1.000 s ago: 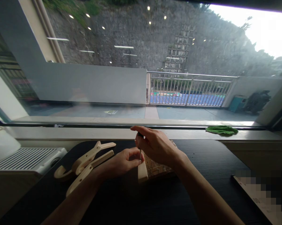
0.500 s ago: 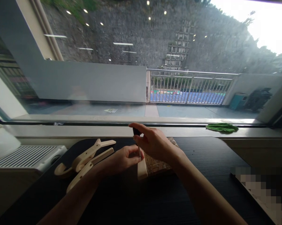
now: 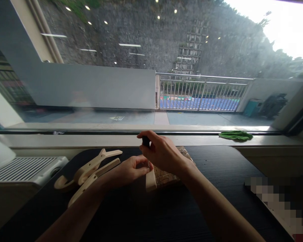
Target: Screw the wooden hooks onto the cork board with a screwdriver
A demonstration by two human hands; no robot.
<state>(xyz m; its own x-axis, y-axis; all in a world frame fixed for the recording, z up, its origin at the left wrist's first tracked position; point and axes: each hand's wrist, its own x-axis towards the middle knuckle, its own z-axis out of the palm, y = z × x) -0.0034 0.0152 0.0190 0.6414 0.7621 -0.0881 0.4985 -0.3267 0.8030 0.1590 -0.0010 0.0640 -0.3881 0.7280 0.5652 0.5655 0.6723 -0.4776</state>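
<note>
My right hand (image 3: 163, 152) is closed round the black handle of a screwdriver (image 3: 146, 141), which stands nearly upright with its metal shaft pointing down. At the shaft's lower end, the thumb and fingers of my left hand (image 3: 127, 170) come together in a pinch; what sits between them is too small to make out. Under the tip lies a pale wooden strip (image 3: 151, 182) along the left side of a brown, rough-patterned board (image 3: 167, 177). My right hand and forearm cover part of that board. Left of my left hand, several pale wooden pieces with holes (image 3: 89, 167) lie together.
All this rests on a black table (image 3: 217, 181) below a window sill (image 3: 191, 141). A green cloth (image 3: 235, 135) lies on the sill. A white radiator (image 3: 27, 169) stands at the left. Another long pale piece (image 3: 274, 210), partly blurred out, is at the right edge.
The whole view has shifted slightly. My right hand has turned a little round the screwdriver handle, and less of the shaft shows. My left hand keeps its pinch at the strip.
</note>
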